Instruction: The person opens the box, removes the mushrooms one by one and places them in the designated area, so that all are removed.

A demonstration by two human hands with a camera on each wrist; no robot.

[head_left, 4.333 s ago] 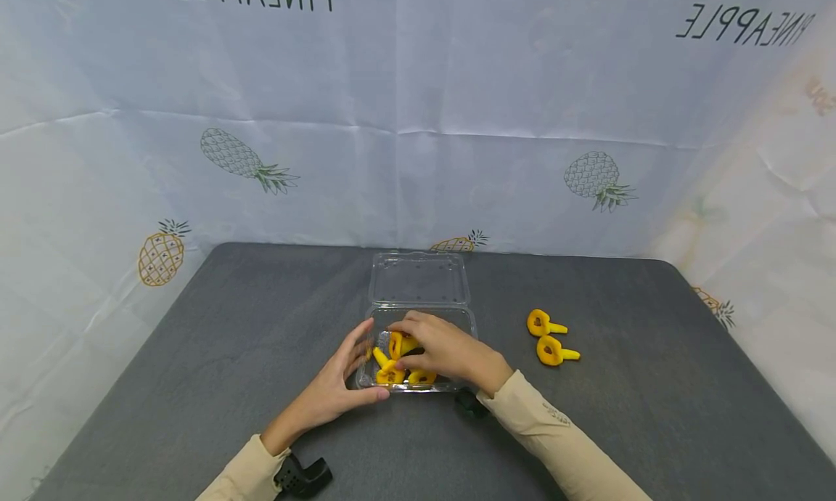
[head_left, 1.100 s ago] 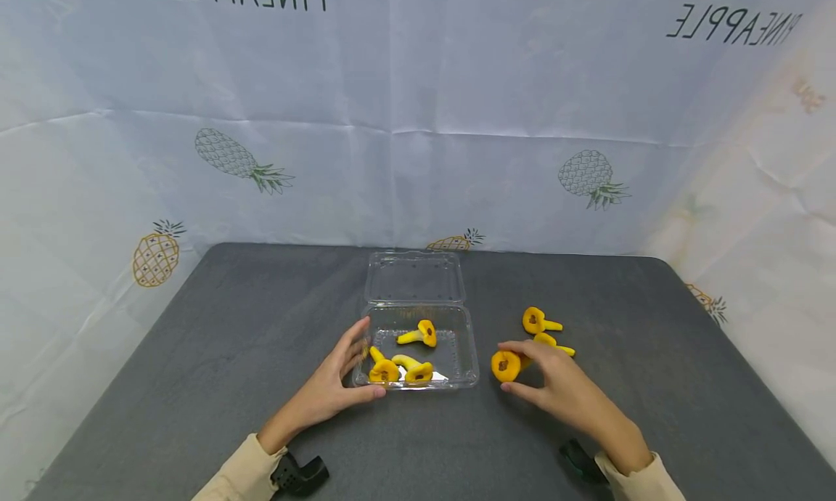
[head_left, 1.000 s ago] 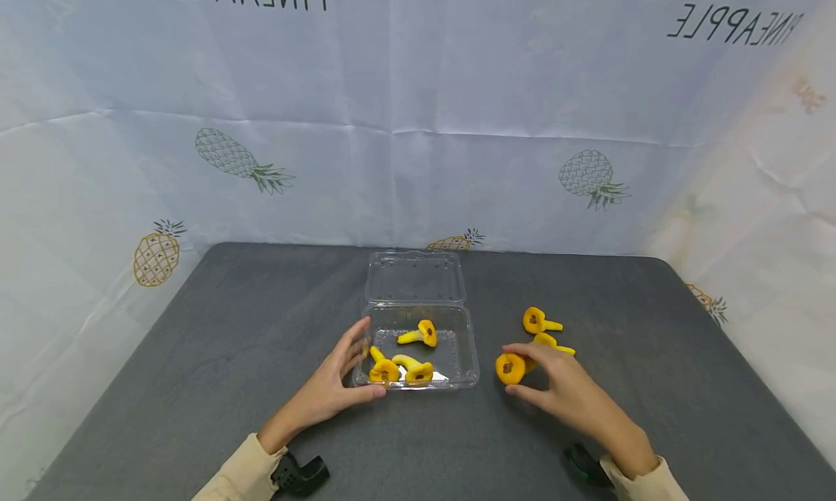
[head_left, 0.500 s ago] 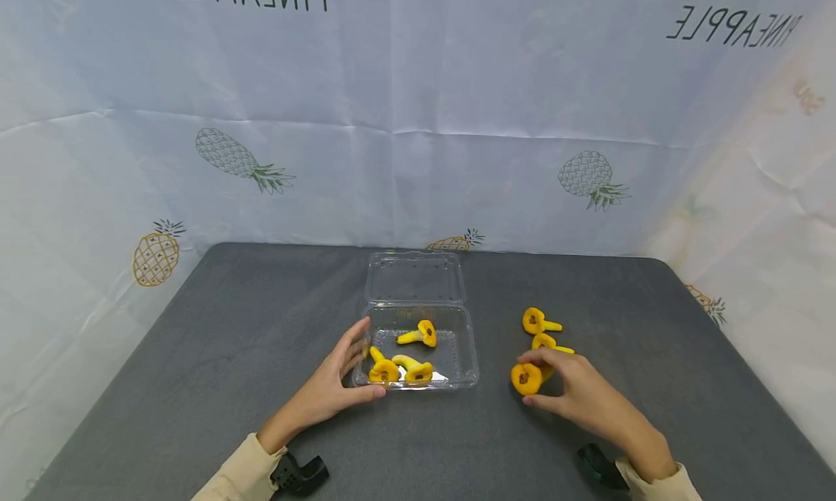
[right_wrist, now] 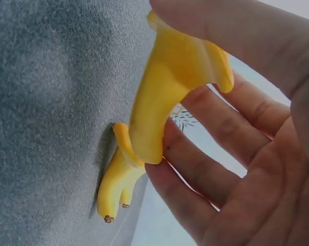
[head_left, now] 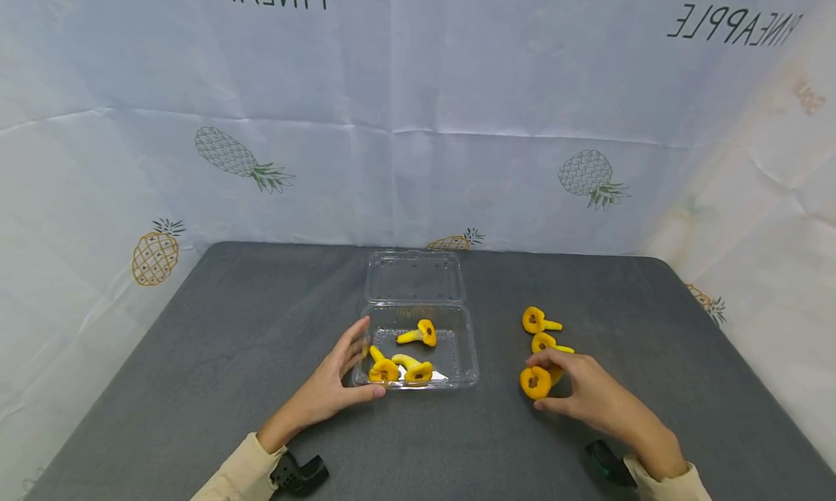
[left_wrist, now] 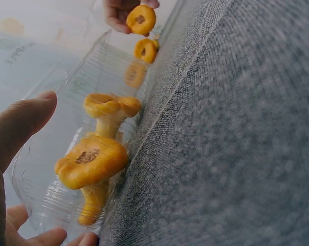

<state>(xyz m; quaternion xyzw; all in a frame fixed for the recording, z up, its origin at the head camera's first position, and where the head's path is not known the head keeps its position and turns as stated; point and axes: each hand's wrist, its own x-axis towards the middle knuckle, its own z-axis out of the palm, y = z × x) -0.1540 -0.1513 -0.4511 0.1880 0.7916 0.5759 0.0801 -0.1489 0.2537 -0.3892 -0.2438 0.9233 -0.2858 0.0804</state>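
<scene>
My right hand [head_left: 597, 392] pinches a yellow chanterelle mushroom [head_left: 535, 383] by its cap, thumb on one side and fingers on the other. In the right wrist view the stem of this chanterelle [right_wrist: 157, 97] points down near the fingertips. Just behind it, two more chanterelles lie on the table, a nearer one [head_left: 543, 343] and a farther one [head_left: 533, 319]. A clear plastic clamshell container [head_left: 462, 356] stands in the middle, lid up, with three chanterelles inside, one being this mushroom [head_left: 384, 371]. My left hand [head_left: 329, 381] grips its left front corner between thumb and fingers.
Behind the base leans the container's clear lid [head_left: 415, 277]. The dark grey table [head_left: 294, 298] ends at a pale cloth backdrop [head_left: 418, 181] printed with pineapples. A black wrist camera [head_left: 299, 475] sits at the left cuff.
My right hand was inside the container on a chanterelle; it has moved out rightward, carrying one beside the two on the table, and lately drifted further right and nearer. The left hand stays put.
</scene>
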